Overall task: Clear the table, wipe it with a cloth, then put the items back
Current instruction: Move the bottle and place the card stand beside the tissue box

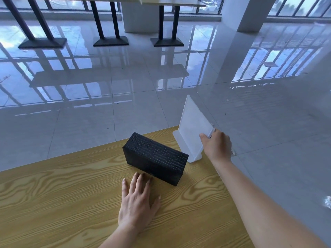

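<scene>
A black box (pixel 155 158) with a maze-like pattern lies on the wooden table (pixel 53 203) near its far corner. Just right of it, at the table's corner, stands a white upright sign holder (pixel 192 129). My right hand (pixel 217 145) grips the holder's right edge, thumb on the front face. My left hand (pixel 138 201) lies flat on the tabletop, fingers spread, its fingertips just short of the box's near side. No cloth is in view.
The table's far edge runs diagonally up to the right and its right edge falls away beside my right arm. Beyond is a glossy tiled floor (pixel 125 83), with black table bases (pixel 111 41) far back and a white pillar (pixel 250 13).
</scene>
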Action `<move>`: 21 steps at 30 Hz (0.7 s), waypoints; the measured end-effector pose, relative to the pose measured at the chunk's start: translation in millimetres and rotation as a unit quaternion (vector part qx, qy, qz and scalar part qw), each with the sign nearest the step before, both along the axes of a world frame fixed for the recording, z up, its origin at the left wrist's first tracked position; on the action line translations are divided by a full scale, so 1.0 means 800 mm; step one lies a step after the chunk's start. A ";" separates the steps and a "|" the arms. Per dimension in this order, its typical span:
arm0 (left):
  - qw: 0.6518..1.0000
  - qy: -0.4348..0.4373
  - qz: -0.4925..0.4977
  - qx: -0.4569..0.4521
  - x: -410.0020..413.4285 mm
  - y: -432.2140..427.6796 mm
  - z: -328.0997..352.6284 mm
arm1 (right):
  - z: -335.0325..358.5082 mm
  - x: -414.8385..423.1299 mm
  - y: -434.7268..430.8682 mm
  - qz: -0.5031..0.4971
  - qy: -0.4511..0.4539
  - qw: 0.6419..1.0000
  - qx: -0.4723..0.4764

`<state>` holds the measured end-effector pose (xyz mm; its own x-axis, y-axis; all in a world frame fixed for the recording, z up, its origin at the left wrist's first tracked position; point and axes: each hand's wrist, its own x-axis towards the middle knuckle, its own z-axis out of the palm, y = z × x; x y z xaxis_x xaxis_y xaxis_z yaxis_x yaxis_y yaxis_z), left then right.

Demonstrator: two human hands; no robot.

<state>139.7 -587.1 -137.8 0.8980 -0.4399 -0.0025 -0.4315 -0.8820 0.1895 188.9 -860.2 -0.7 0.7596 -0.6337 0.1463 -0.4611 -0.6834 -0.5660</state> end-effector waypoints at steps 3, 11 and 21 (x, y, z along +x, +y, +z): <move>1.000 0.001 -0.001 0.002 0.000 -0.001 0.000 | 0.000 0.008 -0.003 0.000 -0.001 1.000 0.003; 1.000 0.000 -0.003 -0.001 0.002 0.000 -0.003 | -0.001 0.019 -0.008 0.004 -0.006 1.000 0.000; 1.000 -0.003 -0.003 0.000 0.002 -0.001 -0.005 | 0.000 0.016 -0.009 0.030 -0.012 0.999 0.007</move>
